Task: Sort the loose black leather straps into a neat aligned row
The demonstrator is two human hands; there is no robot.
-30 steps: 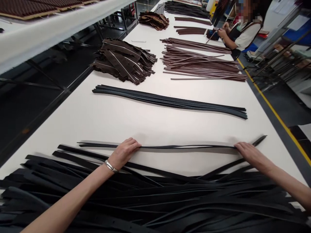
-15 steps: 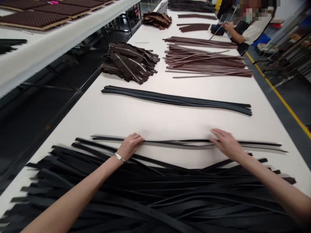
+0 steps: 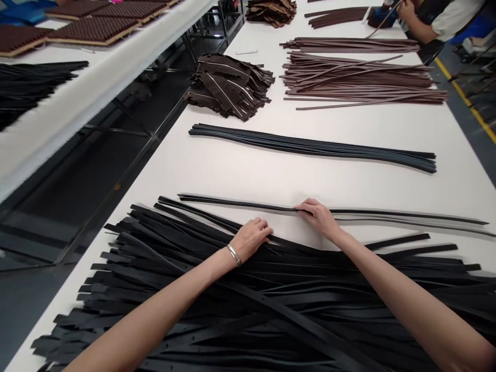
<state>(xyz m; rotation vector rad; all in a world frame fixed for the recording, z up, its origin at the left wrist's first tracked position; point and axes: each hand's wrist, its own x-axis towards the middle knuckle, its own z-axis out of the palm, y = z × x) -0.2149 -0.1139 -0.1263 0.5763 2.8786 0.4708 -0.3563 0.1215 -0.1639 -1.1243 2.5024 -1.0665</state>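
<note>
My right hand (image 3: 320, 219) pinches the thin black strips (image 3: 406, 215) lying crosswise on the white table; their right ends spread apart. To its left, my left hand (image 3: 251, 238) has its fingers curled down over a black strip (image 3: 289, 243) at the far edge of a big pile of black strips (image 3: 302, 315). That pile fills the near part of the table, and its flat, leather-like strips overlap loosely. Beyond the hands lies a neat bundle of narrow black strips (image 3: 310, 146). My left fingertips are partly hidden.
Farther along the table (image 3: 248, 173) are a heap of dark brown pieces (image 3: 228, 85) and a spread of reddish-brown strips (image 3: 356, 75). At the far right a co-worker's hand (image 3: 406, 10) holds a strip. Another table (image 3: 127, 67) on the left carries brown woven panels (image 3: 93, 31).
My left hand has left the thin strips and come onto the pile's far edge. My right hand has closed on the thin strips. The view has shifted, so things appear farther right and higher.
</note>
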